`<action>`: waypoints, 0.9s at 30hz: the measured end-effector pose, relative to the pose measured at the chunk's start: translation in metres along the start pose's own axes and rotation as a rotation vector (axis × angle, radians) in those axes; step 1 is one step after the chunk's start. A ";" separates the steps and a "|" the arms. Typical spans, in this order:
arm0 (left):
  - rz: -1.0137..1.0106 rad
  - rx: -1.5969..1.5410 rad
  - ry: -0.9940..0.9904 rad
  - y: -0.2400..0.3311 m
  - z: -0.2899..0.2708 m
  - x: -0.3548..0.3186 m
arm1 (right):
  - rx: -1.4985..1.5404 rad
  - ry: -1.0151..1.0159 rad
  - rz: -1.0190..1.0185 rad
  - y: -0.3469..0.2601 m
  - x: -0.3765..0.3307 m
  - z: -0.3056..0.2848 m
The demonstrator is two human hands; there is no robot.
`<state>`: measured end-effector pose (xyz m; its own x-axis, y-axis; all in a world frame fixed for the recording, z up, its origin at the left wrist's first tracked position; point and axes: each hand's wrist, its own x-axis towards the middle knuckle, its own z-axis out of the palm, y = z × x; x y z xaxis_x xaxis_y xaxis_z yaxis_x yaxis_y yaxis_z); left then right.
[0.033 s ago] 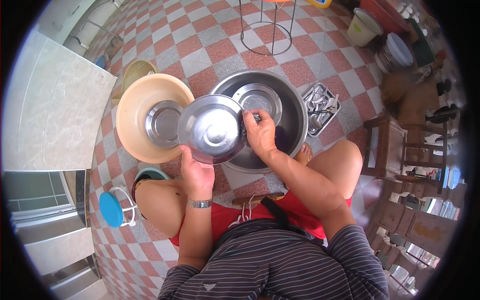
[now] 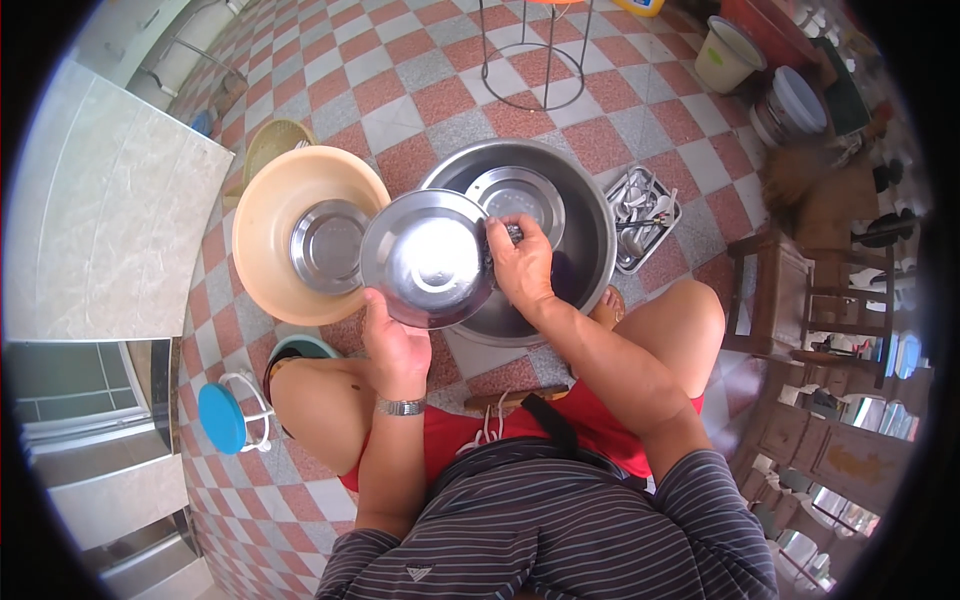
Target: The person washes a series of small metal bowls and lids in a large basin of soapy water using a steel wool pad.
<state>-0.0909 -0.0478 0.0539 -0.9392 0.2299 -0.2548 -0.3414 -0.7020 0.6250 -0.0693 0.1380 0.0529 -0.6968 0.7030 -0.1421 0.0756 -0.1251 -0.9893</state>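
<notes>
My left hand (image 2: 397,345) grips the lower rim of a shiny steel plate (image 2: 400,255), thumb on its face, tilted above the gap between two basins. At the plate's right edge, my right hand (image 2: 522,262) is closed round a dark, mesh-like scouring pad (image 2: 515,234), mostly hidden by the fingers and pressed against the rim. Below, a large grey metal basin (image 2: 598,290) holds another steel plate (image 2: 520,197) on its far side. To the left, a peach plastic basin (image 2: 262,270) contains a steel dish (image 2: 325,250), partly covered by the held plate.
Right of the metal basin lies a metal tray (image 2: 655,245) of spoons and other utensils. A green-yellow basket (image 2: 270,142) sits behind the peach basin. Further off are a blue-topped stool (image 2: 222,418), a wire-legged stand (image 2: 545,75), a pale bucket (image 2: 728,55) and wooden furniture (image 2: 770,290).
The held plate and my left hand have shifted slightly to the right. My right hand stays at the plate's right edge.
</notes>
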 end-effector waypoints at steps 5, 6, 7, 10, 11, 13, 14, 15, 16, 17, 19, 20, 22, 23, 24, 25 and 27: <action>-0.129 0.003 0.149 -0.013 0.003 -0.003 | -0.346 0.016 -0.649 -0.002 0.011 -0.001; -0.126 0.000 0.154 -0.018 0.006 -0.006 | -0.426 -0.031 -0.756 -0.007 0.011 0.000; -0.128 0.073 0.122 -0.023 0.008 -0.010 | -0.438 -0.114 -0.785 -0.008 0.008 0.004; -0.217 0.046 0.220 -0.045 -0.008 -0.014 | -0.515 -0.342 -0.899 -0.006 -0.017 0.019; -0.181 0.046 0.262 -0.046 -0.006 -0.013 | -0.517 -0.344 -0.940 -0.003 -0.029 0.024; -0.148 0.048 0.305 -0.042 0.004 -0.014 | -0.488 -0.380 -0.969 -0.001 -0.042 0.029; -0.151 0.017 0.293 -0.039 0.008 -0.015 | -0.457 -0.415 -1.000 0.000 -0.045 0.030; -0.147 -0.016 0.283 -0.035 0.011 -0.016 | -0.449 -0.437 -0.998 -0.007 -0.041 0.029; -0.148 -0.014 0.282 -0.032 0.011 -0.017 | -0.449 -0.435 -0.997 -0.009 -0.031 0.025; -0.121 0.086 0.267 -0.028 0.009 -0.018 | -0.512 -0.380 -0.984 -0.010 -0.016 0.019; -0.141 0.126 0.254 -0.014 0.024 -0.022 | -0.603 -0.225 -0.832 -0.004 0.013 0.005; -0.146 0.126 0.252 -0.015 0.028 -0.020 | -0.631 -0.124 -0.695 0.003 0.023 -0.005; -0.118 0.090 0.354 -0.014 0.031 -0.017 | -0.641 -0.222 -0.525 0.000 0.013 -0.009; -0.117 0.088 0.354 -0.016 0.024 -0.015 | -0.573 -0.306 -0.732 0.005 -0.002 -0.004; -0.061 0.097 0.335 -0.023 0.013 -0.013 | -0.501 -0.392 -0.939 0.008 -0.016 0.000; -0.009 0.110 0.320 -0.026 0.008 -0.014 | -0.450 -0.445 -0.974 0.007 -0.034 0.005; -0.053 0.053 0.278 -0.029 0.003 -0.016 | -0.399 -0.496 -1.058 0.001 -0.048 0.015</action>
<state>-0.0661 -0.0287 0.0418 -0.8769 0.0668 -0.4759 -0.3981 -0.6557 0.6415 -0.0466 0.0932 0.0590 -0.7360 -0.0241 0.6765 -0.5379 0.6276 -0.5629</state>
